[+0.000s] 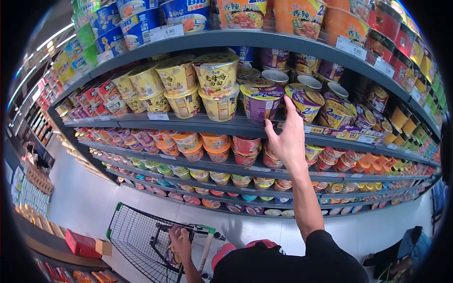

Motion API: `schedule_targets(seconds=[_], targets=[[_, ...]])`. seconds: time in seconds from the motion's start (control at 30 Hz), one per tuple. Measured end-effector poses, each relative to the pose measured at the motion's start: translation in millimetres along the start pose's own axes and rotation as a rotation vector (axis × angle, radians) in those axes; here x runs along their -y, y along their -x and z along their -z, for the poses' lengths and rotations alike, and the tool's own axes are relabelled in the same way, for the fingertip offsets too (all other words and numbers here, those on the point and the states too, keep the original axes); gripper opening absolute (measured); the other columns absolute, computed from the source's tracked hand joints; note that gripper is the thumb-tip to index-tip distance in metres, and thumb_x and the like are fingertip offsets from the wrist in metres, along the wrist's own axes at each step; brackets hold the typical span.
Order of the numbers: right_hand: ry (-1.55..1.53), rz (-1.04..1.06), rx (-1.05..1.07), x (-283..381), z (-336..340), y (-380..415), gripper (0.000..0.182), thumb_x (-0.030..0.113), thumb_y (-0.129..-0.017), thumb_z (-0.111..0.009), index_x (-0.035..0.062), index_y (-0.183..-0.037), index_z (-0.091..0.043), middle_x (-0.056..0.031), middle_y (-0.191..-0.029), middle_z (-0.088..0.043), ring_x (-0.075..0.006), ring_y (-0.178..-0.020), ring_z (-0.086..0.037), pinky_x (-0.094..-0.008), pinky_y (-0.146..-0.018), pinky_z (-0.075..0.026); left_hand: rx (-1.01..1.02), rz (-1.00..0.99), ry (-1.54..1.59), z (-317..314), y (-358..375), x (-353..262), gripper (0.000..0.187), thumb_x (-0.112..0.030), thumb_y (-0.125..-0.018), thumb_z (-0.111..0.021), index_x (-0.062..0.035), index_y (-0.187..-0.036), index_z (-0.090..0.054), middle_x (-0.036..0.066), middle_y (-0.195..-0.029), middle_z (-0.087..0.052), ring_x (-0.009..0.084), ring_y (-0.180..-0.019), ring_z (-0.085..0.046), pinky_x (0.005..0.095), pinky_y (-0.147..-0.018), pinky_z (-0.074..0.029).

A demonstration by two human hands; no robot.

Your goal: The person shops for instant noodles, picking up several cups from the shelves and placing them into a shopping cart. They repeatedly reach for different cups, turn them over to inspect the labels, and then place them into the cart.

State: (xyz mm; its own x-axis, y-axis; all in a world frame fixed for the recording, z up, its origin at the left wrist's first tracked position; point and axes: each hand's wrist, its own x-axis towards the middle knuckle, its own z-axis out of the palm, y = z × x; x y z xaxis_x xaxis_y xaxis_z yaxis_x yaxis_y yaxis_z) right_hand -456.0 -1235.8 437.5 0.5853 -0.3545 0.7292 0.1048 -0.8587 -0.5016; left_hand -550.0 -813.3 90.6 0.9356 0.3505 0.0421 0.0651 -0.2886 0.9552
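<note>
My right hand point(286, 139) reaches up to the shelf with thumb and fingers spread, holding nothing. Its fingertips are right beside a purple instant noodle bowl point(261, 104) standing at the shelf's front edge. To the right, another purple-and-yellow noodle bowl point(304, 103) is tilted with its lid facing me. Low down, my left hand point(180, 239) is over the shopping cart point(134, 231), its fingers curled; I cannot tell what they grip. Just below that hand shows a small colourful noodle package point(172, 255).
Stacked yellow noodle bowls point(216, 75) stand left of the purple ones. Above juts a shelf edge point(226, 38) with price tags. Lower shelves hold rows of orange and red bowls point(216, 146). A red box point(82, 243) sits at lower left, and a person point(406, 250) is at lower right.
</note>
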Motion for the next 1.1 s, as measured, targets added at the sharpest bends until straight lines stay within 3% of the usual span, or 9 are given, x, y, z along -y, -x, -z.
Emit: schedule_targets(seconds=[0.1,0.27,0.37,0.5,0.53,0.83,0.9,1.0,1.1], targets=[[0.047,-0.175,0.194,6,-12,-30,0.084,0.027,-0.093,-0.078,-0.0003,-0.160,-0.036,-0.0355,-0.134,-0.062,-0.0494,-0.123,-0.063,-0.0513,-0.105,-0.051,-0.009,0.021,0.017,-6,22,2,0.043,-0.008,-0.100,-0.070,0.0037,-0.138,-0.054,0.021,-0.137,-0.059,0.0313,-0.125,-0.062,0.0409,-0.103,-0.052],[0.021,-0.047,-0.004,-24,-47,-41,0.086,0.037,-0.089,-0.085,-0.0031,-0.154,-0.045,-0.0374,-0.130,-0.065,-0.0520,-0.119,-0.065,-0.0531,-0.102,-0.054,-0.037,0.032,0.097,-8,55,-11,0.047,-0.003,-0.100,-0.068,0.0004,-0.143,-0.050,0.018,-0.135,-0.059,0.0287,-0.126,-0.061,0.0389,-0.100,-0.055],[-0.036,-0.089,0.005,-26,-48,-43,0.080,0.029,-0.088,-0.087,-0.0030,-0.150,-0.050,-0.0319,-0.133,-0.064,-0.0493,-0.120,-0.064,-0.0513,-0.102,-0.054,-0.089,0.048,0.125,-3,68,-23,0.045,-0.001,-0.100,-0.067,0.0000,-0.142,-0.051,0.018,-0.134,-0.059,0.0283,-0.126,-0.061,0.0384,-0.099,-0.056],[-0.075,-0.055,-0.044,-25,-45,-40,0.081,0.032,-0.087,-0.089,-0.0006,-0.151,-0.052,-0.0354,-0.135,-0.065,-0.0506,-0.120,-0.066,-0.0520,-0.100,-0.054,-0.140,0.098,0.110,7,76,-44,0.043,-0.010,-0.102,-0.069,0.0023,-0.140,-0.054,0.018,-0.138,-0.062,0.0261,-0.126,-0.065,0.0361,-0.102,-0.053],[-0.135,-0.166,0.036,-8,-32,-41,0.076,0.026,-0.088,-0.087,-0.0006,-0.151,-0.052,-0.0313,-0.128,-0.068,-0.0491,-0.118,-0.066,-0.0521,-0.097,-0.055,-0.138,0.085,0.103,8,75,-43,0.042,-0.008,-0.102,-0.068,0.0018,-0.141,-0.053,0.018,-0.136,-0.061,0.0260,-0.126,-0.064,0.0360,-0.100,-0.054],[-0.309,0.169,-0.262,-15,-2,-11,0.082,0.011,-0.084,-0.088,0.0044,-0.156,-0.048,-0.0258,-0.141,-0.060,-0.0394,-0.120,-0.067,-0.0449,-0.102,-0.054,-0.078,0.021,0.141,-1,61,-49,0.041,-0.004,-0.103,-0.066,0.0004,-0.141,-0.051,0.017,-0.132,-0.060,0.0260,-0.123,-0.062,0.0353,-0.097,-0.056],[-0.774,-0.027,-0.128,-5,11,10,0.085,0.001,-0.088,-0.082,0.0047,-0.162,-0.039,-0.0194,-0.141,-0.061,-0.0264,-0.132,-0.060,-0.0412,-0.111,-0.049,-0.022,-0.007,0.152,-6,56,-52,0.042,-0.004,-0.103,-0.066,0.0002,-0.142,-0.051,0.017,-0.133,-0.059,0.0260,-0.123,-0.062,0.0356,-0.097,-0.056],[-1.071,-0.113,0.068,-15,28,44,0.087,-0.001,-0.094,-0.072,0.0069,-0.168,-0.025,-0.0157,-0.144,-0.059,-0.0248,-0.130,-0.061,-0.0404,-0.114,-0.048,0.086,-0.025,0.222,-17,51,-81,0.045,-0.003,-0.102,-0.067,-0.0008,-0.144,-0.051,0.016,-0.135,-0.060,0.0262,-0.123,-0.063,0.0354,-0.099,-0.055],[-1.089,-0.212,0.321,-27,38,86,0.090,0.027,-0.098,-0.079,0.0066,-0.168,-0.026,-0.0139,-0.144,-0.058,-0.0213,-0.129,-0.059,-0.0351,-0.109,-0.048,0.229,-0.052,0.276,-32,44,-123,0.045,-0.007,-0.104,-0.066,-0.0017,-0.145,-0.049,0.015,-0.135,-0.060,0.0268,-0.124,-0.062,0.0357,-0.101,-0.054]])
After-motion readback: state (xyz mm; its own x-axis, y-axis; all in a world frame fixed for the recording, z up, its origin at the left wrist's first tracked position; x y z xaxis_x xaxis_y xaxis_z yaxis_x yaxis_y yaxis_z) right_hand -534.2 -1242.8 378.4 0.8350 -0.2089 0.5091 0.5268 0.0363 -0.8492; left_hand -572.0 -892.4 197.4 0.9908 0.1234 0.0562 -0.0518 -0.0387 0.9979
